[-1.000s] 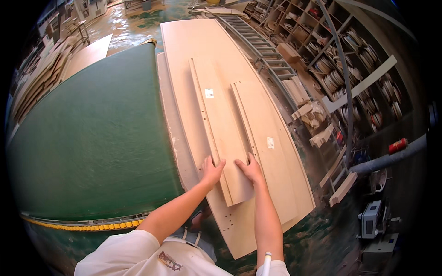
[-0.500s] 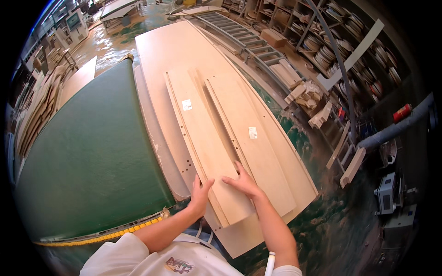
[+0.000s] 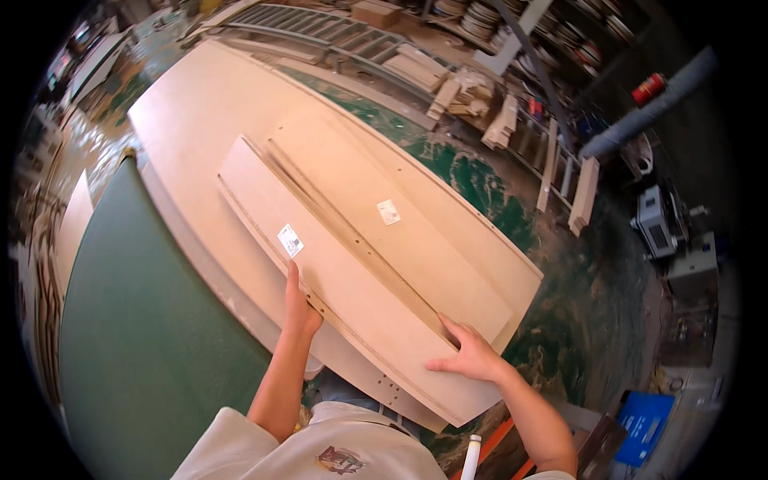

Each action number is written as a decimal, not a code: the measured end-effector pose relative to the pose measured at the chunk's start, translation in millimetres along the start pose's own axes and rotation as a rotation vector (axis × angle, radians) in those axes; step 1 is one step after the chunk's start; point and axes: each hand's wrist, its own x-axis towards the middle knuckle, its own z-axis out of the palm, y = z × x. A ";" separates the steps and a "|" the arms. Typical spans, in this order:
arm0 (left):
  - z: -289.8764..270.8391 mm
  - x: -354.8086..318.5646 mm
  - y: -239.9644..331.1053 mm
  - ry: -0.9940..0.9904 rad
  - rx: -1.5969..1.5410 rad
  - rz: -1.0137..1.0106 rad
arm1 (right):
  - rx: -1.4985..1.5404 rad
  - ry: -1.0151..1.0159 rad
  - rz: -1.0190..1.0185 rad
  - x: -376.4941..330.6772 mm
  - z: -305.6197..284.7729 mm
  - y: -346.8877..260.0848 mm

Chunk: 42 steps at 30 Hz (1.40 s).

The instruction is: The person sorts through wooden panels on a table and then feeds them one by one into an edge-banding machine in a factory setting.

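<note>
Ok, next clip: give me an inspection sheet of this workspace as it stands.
Surface: stack of big pale boards beside a green table.
Job's things: long narrow panel with a small sticker, lying on the stack next to a second panel.
Clutter: wood offcuts on the floor.
Grippers: left hand grips the panel's long edge; right hand lies flat on its top.
Cables: nothing seen.
Surroundings: roller conveyor, shelves, grey pipe, blue bin.

To your left lies a green surface [image 3: 152, 352]. Beyond it, you see a roller conveyor [image 3: 320, 28], with stacked wood offcuts [image 3: 480, 104], a red canister [image 3: 648, 86] and a blue crate [image 3: 644, 424] to its right.
</note>
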 end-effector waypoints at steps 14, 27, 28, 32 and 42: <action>28.0 62.6 -26.5 0.117 0.847 -0.037 | -0.152 0.882 0.193 -2.0 3.0 114.9; -65.8 96.6 38.3 -0.424 0.757 -0.256 | 1.359 0.829 0.359 -83.7 185.2 141.7; -72.0 84.3 34.7 -0.496 0.852 -0.179 | 1.262 0.887 0.326 -91.2 193.5 148.8; -18.8 -50.5 -101.0 -0.477 1.110 -0.243 | 1.311 1.122 0.254 -261.1 240.6 202.5; 72.1 -354.1 -515.8 -1.051 0.927 -0.988 | 1.575 1.911 0.543 -666.7 466.3 306.7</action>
